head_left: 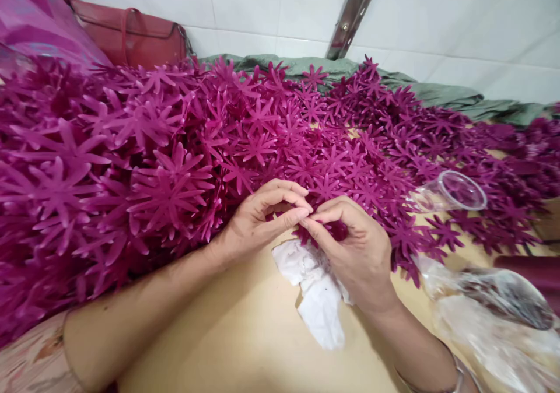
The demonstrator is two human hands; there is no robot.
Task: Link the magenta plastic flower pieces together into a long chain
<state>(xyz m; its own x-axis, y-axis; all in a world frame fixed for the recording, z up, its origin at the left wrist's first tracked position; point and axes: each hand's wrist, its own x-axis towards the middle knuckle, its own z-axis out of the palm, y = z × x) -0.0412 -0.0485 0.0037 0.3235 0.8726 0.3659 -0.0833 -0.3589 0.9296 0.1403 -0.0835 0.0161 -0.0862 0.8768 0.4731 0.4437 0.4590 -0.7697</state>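
Note:
My left hand [271, 209] and my right hand [356, 244] meet fingertip to fingertip over the table [227, 334]. Thumb and forefinger of each are pinched together; whatever lies between them is too small to make out. Just beyond the fingers spreads a large heap of magenta artificial flower petals [170, 192], star-shaped pieces with several narrow lobes. Under my right hand lies a crumpled white tissue [321, 317], partly covered by the palm and dotted with small dark specks.
A clear plastic cup [459, 192] lies on its side among the petals at right. Nearer, a clear plastic bag [490, 323] holds something dark. Behind the heap are a red handbag [131, 34], a pink plastic bag [39, 17], green cloth [455, 95] and a tiled wall [271, 8].

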